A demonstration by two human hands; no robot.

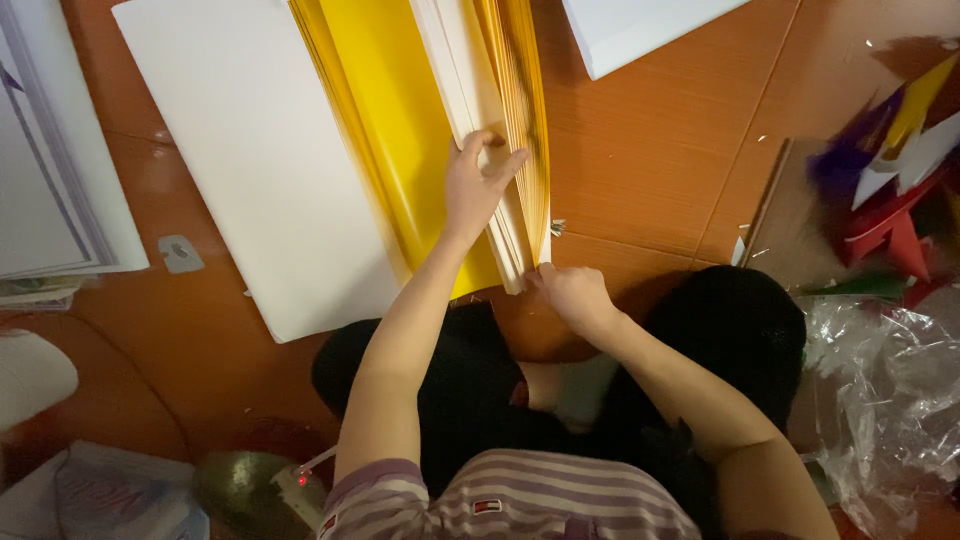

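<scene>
A thick stack of yellow and white paper sheets [400, 130] lies on the orange wooden floor, fanned along its right edge. My left hand [475, 185] presses on the white sheets in the fan, fingers spread over their edges. At the stack's near corner, my right hand [572, 295] pinches the sheet edges between thumb and fingers. A large white sheet [250, 160] lies flat to the left of the yellow ones.
A pile of white boards [50, 170] sits at the far left. Another white sheet [640, 30] lies at the top. Coloured paper scraps [890, 170] and clear plastic wrap [880, 400] lie at the right. My dark-clothed knees fill the bottom centre.
</scene>
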